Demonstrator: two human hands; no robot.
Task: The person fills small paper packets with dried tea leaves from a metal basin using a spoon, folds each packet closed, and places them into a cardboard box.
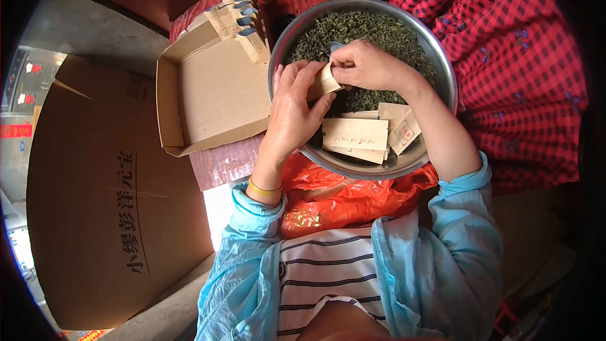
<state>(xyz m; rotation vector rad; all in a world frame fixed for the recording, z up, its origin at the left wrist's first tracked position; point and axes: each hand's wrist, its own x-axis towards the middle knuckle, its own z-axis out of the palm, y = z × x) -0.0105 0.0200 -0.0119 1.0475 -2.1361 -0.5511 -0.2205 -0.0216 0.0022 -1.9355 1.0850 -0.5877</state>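
Observation:
My left hand [295,102] is closed around a small tan paper packet [323,83] above the basin's near left part. At the packet's other edge is my right hand [366,66], fingertips pinched on it. A shiny grey-blue piece [335,45] peeks out just beyond my right fingers; its kind is not clear. Below both hands, dark dried leaves [372,30] fill much of a metal basin [447,69]. Several flat paper packets [355,132] lie on the leaves at the near side, some with red print.
A shallow cardboard box [221,98] stands left of the basin, with several upright packets [235,24] with dark blue tops at its far corner. A large cardboard carton [113,196] stands farther left. A red plastic bag [341,205] covers my lap; red checked cloth [517,76] hangs at right.

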